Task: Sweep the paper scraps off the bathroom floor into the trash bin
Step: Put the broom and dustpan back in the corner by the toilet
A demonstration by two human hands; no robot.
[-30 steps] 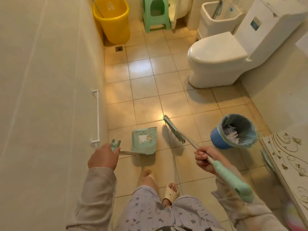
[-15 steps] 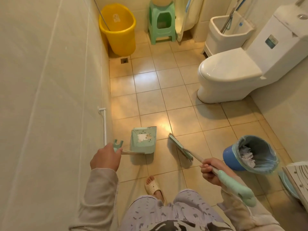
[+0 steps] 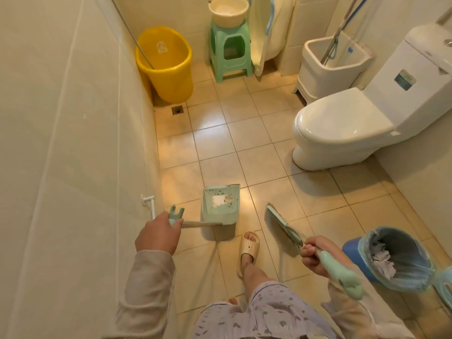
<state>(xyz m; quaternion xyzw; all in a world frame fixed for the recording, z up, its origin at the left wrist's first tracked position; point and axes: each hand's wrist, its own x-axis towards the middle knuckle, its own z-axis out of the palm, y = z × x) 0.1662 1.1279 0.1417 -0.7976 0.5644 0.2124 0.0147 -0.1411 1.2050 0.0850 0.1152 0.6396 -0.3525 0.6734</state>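
My left hand (image 3: 158, 234) grips the handle of a mint-green dustpan (image 3: 220, 203), whose pan rests near the floor by the left wall. A white paper scrap (image 3: 221, 199) and dark specks lie inside the pan. My right hand (image 3: 315, 255) holds the mint-green handle of a small broom (image 3: 285, 225), its bristle head angled toward the floor right of the dustpan. A blue trash bin (image 3: 393, 259) with a blue liner stands at the right, with crumpled white paper inside.
A white toilet (image 3: 342, 126) stands at the right, a white mop sink (image 3: 335, 64) behind it. A yellow bucket (image 3: 166, 62) and a green stool (image 3: 231, 48) with a basin sit at the far wall. My slippered foot (image 3: 249, 248) is between dustpan and broom.
The view has tilted up and back, showing more of the far wall. The broom head has drawn back toward my right hand and away from the dustpan. One foot has stepped forward.
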